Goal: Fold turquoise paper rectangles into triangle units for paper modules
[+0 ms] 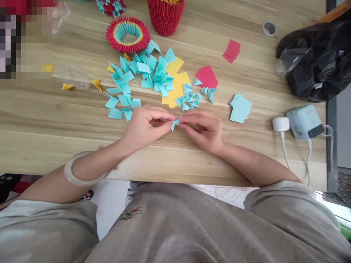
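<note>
A small folded turquoise paper piece (174, 123) is pinched between both hands over the wooden table (55, 124). My left hand (144, 127) grips its left side with fingertips pressed together. My right hand (205, 129) pinches its right side. Just beyond the hands lie several folded turquoise triangles (190, 100) and a larger scatter of turquoise pieces (137, 78). A stack of flat turquoise squares (240, 108) sits to the right of my right hand. A pale bangle (75, 171) circles my left wrist.
Yellow sheets (178, 86) and red sheets (207, 76) lie mid-table. A red-and-turquoise paper ring (128, 34) and a red paper vase (165, 16) stand at the back. A black plastic bag (315, 62), a white plug (280, 124) and a grey device (304, 122) occupy the right side.
</note>
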`<state>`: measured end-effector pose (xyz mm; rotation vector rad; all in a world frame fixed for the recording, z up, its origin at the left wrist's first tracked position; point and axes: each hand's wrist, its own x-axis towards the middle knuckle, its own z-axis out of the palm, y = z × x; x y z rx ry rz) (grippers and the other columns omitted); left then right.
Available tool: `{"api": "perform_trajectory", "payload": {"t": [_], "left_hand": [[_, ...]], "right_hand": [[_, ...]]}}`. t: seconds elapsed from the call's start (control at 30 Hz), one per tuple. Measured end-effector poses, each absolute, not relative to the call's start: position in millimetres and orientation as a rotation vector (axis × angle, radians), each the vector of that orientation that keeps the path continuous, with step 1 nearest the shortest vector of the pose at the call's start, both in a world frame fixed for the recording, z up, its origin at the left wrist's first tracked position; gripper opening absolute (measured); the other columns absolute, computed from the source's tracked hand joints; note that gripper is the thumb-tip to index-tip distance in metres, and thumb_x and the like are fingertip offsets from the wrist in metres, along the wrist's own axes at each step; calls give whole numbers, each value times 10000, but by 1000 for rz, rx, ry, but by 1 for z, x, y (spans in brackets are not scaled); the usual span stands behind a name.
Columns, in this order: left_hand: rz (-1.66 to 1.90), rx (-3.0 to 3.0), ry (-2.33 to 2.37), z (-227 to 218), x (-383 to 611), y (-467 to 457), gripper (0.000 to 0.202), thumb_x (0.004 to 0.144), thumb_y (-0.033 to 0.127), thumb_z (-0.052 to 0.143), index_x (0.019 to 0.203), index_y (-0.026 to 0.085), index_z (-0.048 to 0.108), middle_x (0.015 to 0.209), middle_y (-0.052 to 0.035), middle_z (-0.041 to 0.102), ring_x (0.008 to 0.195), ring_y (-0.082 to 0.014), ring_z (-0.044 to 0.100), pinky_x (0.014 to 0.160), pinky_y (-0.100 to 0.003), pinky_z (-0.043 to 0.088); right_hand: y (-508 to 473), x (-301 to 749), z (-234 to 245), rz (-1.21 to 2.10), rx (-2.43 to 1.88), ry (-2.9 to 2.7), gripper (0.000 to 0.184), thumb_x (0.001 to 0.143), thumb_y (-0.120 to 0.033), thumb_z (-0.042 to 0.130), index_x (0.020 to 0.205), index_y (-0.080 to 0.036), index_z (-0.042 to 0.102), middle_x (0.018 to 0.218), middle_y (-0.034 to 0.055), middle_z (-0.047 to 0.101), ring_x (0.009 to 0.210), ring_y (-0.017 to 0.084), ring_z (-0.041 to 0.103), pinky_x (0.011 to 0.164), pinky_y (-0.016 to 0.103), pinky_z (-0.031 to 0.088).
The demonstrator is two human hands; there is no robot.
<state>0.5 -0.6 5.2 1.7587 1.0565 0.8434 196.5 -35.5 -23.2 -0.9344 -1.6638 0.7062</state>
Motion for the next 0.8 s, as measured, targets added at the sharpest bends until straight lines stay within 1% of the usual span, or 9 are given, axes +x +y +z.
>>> {"api": "perform_trajectory", "payload": {"t": [0.07,0.13,0.23,0.37,0.63,0.8], "left_hand": [[839,1779,1047,5,0,0,157,757,230,677,834,177,803,822,-30,779,704,-132,697,596,-196,520],[833,1824,1022,5,0,0,151,767,228,672,831,185,802,811,-24,776,701,-127,691,597,-195,511],[842,1891,976,6,-1,1,142,782,219,667,830,198,799,822,-18,777,708,-121,690,611,-195,510],[856,1956,924,7,-2,0,139,803,220,657,838,211,791,861,-15,783,736,-121,704,651,-197,530],[884,1970,896,9,-1,-3,122,814,219,673,846,227,790,874,-6,787,733,-114,713,667,-190,546],[913,1989,863,7,-2,-3,122,812,195,680,856,219,792,883,-8,788,731,-105,712,670,-177,540]], "right_hand": [[-36,197,-22,803,-956,-1605,110,877,-218,683,949,-215,767,922,45,784,873,160,737,826,308,599],[-34,197,-20,966,-1012,-1490,105,866,-281,707,917,-203,756,892,37,782,822,149,734,782,291,605],[-30,198,-18,1265,-1062,-1276,216,771,-369,805,869,-198,718,815,11,759,723,130,717,708,266,612],[-24,198,-18,1502,-1002,-1121,332,663,-375,885,839,-190,673,750,-15,733,666,113,702,697,260,621],[-18,201,-22,1686,-926,-1022,343,610,-281,917,815,-167,665,735,-20,732,654,94,696,683,225,607],[-17,202,-21,1684,-953,-1049,360,608,-293,917,796,-164,639,733,-18,709,671,97,681,710,242,595]]}}
